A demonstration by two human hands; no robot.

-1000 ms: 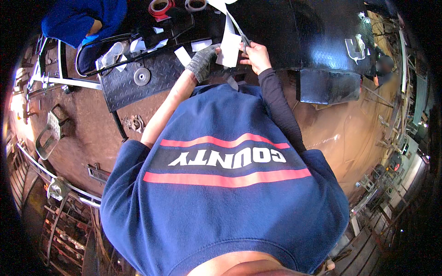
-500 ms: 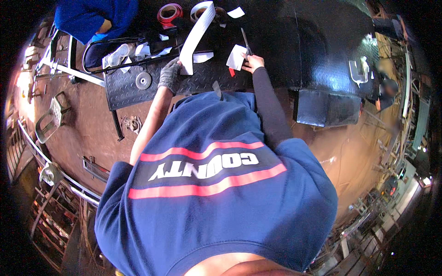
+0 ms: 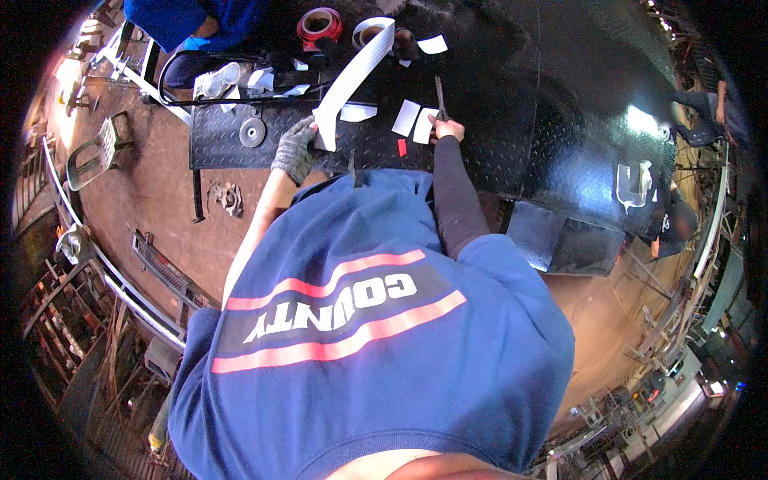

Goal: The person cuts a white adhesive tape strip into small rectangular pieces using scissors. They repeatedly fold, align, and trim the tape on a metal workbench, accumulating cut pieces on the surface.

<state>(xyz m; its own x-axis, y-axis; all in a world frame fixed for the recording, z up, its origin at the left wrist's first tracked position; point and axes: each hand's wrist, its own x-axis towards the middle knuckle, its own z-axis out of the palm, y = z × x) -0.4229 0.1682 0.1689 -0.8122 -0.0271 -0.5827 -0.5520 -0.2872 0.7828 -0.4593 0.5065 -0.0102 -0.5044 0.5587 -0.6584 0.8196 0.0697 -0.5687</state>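
Note:
A grey knitted glove covers my left hand [image 3: 294,152]. Its fingers pinch the near end of a long white tape strip [image 3: 352,76], which curves back to its roll [image 3: 370,34]. In my right hand [image 3: 449,130] is a pair of scissors [image 3: 440,100], blades pointing away from me. Right beside those fingers is a white cut piece [image 3: 424,128]; whether they touch it I cannot tell. Another white piece [image 3: 406,118] lies just left of it, with a small red piece [image 3: 402,147] nearer me. A longer white piece [image 3: 358,113] rests right of the strip.
All this lies on a black tread-plate surface [image 3: 496,120]. A red tape roll [image 3: 320,28] is at the back, and a grey disc [image 3: 253,133] sits at the left. At the far left a person in blue [image 3: 180,24] is beside a metal frame. Other people are at the right.
My right hand has lowered with the scissors; two white pieces now show side by side there, where one was before. My left hand still holds the strip. The whole view has shifted.

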